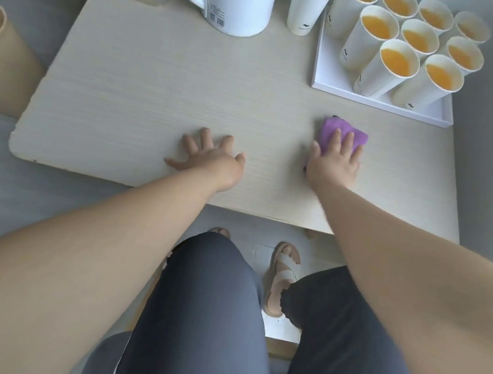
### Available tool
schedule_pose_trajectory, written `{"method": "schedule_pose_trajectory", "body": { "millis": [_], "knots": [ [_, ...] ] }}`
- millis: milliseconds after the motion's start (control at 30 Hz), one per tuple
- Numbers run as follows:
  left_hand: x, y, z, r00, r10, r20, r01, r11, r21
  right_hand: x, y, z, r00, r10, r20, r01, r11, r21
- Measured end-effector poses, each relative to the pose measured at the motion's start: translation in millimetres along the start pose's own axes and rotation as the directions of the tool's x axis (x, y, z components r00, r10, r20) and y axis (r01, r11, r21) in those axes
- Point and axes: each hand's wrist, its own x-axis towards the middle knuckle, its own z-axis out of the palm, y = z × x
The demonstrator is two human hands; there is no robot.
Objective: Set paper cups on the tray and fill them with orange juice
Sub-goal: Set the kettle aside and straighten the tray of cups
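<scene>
Entry: white tray (362, 100) at the far right of the desk (159, 78), loaded with paper cups (363, 46), every visible one showing orange juice (395, 61); we judge setting and filling complete, and a wipe-down in hand. Our left hand (209, 155) lies flat on the desk, fingers (205, 137) spread, holding nothing. Our right hand (336, 161) presses straight fingers onto a purple cloth (335, 126) near the tray. Next move, by our estimate: sweep the cloth across the desk without nudging the tray.
</scene>
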Motion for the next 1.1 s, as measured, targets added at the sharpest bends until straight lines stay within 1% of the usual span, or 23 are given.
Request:
{"method": "schedule_pose_trajectory", "body": {
  "millis": [33, 67, 100, 167, 233, 267, 300, 333, 400, 467, 500, 533, 567, 633, 667, 700, 733, 800, 867, 933, 967, 1000, 1100],
  "knots": [
    [3.3, 0.2, -0.7, 1.000, -0.012, -0.009, 0.012, 1.000, -0.013, -1.4, -19.4, 6.4, 1.000, 0.007, 0.005, -0.007, 1.000, 0.005],
    [8.0, 0.6, -1.2, 0.999, -0.028, -0.026, 0.027, 0.999, -0.029, -6.4, -39.2, 13.4, 0.998, -0.062, 0.025, 0.062, 0.998, -0.001],
    [13.8, 3.0, -1.5, 0.998, -0.044, -0.050, 0.042, 0.998, -0.042, -12.3, -55.6, 20.9, 0.980, -0.194, 0.053, 0.195, 0.981, -0.021],
    [23.5, 7.6, -2.4, 0.991, -0.095, -0.100, 0.087, 0.993, -0.079, -28.2, -71.3, 28.9, 0.861, -0.493, 0.124, 0.503, 0.862, -0.069],
    [27.9, 18.8, -3.6, 0.983, -0.125, -0.132, 0.111, 0.988, -0.108, -17.1, -61.9, 23.0, 0.749, -0.646, 0.149, 0.661, 0.745, -0.094],
    [26.6, 24.6, -4.5, 0.984, -0.116, -0.134, 0.100, 0.988, -0.115, -3.8, -52.4, 16.8, 0.743, -0.655, 0.135, 0.668, 0.737, -0.101],
    [24.0, 32.8, -5.1, 0.987, -0.091, -0.130, 0.076, 0.991, -0.114, 12.8, -39.3, 10.7, 0.776, -0.621, 0.108, 0.630, 0.769, -0.108],
    [21.1, 40.1, -5.2, 0.990, -0.058, -0.126, 0.044, 0.993, -0.110, 28.0, -25.7, 4.4, 0.834, -0.547, 0.074, 0.552, 0.827, -0.107],
    [16.2, 58.8, -2.3, 0.995, 0.014, -0.102, -0.023, 0.996, -0.085, 50.0, -3.0, -6.0, 0.948, -0.317, 0.002, 0.317, 0.947, -0.054],
    [13.0, 72.5, 4.6, 0.994, 0.056, -0.096, -0.062, 0.996, -0.058, 48.7, -3.3, -3.0, 0.986, -0.159, -0.045, 0.160, 0.987, 0.016],
    [11.7, 81.4, 8.3, 0.993, 0.069, -0.098, -0.075, 0.996, -0.052, 41.8, -6.2, -1.4, 0.987, -0.153, -0.042, 0.154, 0.988, 0.027],
    [11.3, 86.7, 11.6, 0.992, 0.074, -0.102, -0.080, 0.995, -0.053, 32.1, -8.3, 2.0, 0.978, -0.208, -0.020, 0.209, 0.978, 0.018],
    [9.2, 94.4, 15.7, 0.991, 0.079, -0.111, -0.085, 0.995, -0.048, 23.0, -2.0, 2.4, 0.947, -0.322, 0.008, 0.322, 0.947, 0.003],
    [5.4, 100.6, 22.4, 0.988, 0.088, -0.131, -0.092, 0.995, -0.026, 10.4, 27.2, -0.9, 0.810, -0.583, 0.059, 0.586, 0.809, -0.046],
    [3.4, 104.2, 25.9, 0.985, 0.109, -0.135, -0.110, 0.994, 0.000, 14.6, 49.6, -7.4, 0.770, -0.637, 0.041, 0.638, 0.767, -0.072],
    [1.7, 106.3, 29.0, 0.983, 0.132, -0.127, -0.130, 0.991, 0.028, 26.3, 71.5, -14.7, 0.782, -0.624, 0.013, 0.622, 0.778, -0.086],
    [-1.5, 111.4, 33.4, 0.981, 0.159, -0.111, -0.154, 0.987, 0.053, 39.8, 96.7, -23.7, 0.839, -0.544, -0.026, 0.540, 0.837, -0.092],
    [-9.1, 123.1, 41.3, 0.975, 0.208, -0.080, -0.202, 0.976, 0.080, 62.0, 140.7, -43.5, 0.953, -0.301, -0.033, 0.298, 0.952, -0.066],
    [-14.0, 133.1, 46.8, 0.968, 0.243, -0.066, -0.236, 0.967, 0.097, 67.7, 159.5, -54.1, 0.993, -0.106, -0.046, 0.106, 0.994, -0.008],
    [-18.2, 144.3, 52.8, 0.962, 0.268, -0.060, -0.261, 0.960, 0.103, 52.9, 150.6, -49.5, 0.998, 0.009, -0.066, -0.007, 1.000, 0.026],
    [-21.0, 150.3, 56.9, 0.960, 0.275, -0.057, -0.268, 0.957, 0.108, 40.4, 142.2, -44.4, 0.998, 0.014, -0.056, -0.013, 1.000, 0.020],
    [-24.4, 155.8, 62.1, 0.958, 0.281, -0.058, -0.274, 0.955, 0.116, 25.8, 136.5, -38.3, 0.998, -0.040, -0.044, 0.041, 0.999, 0.007],
    [-32.0, 161.5, 74.7, 0.952, 0.298, -0.065, -0.285, 0.945, 0.157, 0.7, 148.5, -36.0, 0.926, -0.377, 0.027, 0.378, 0.924, -0.058]
  ]
}}
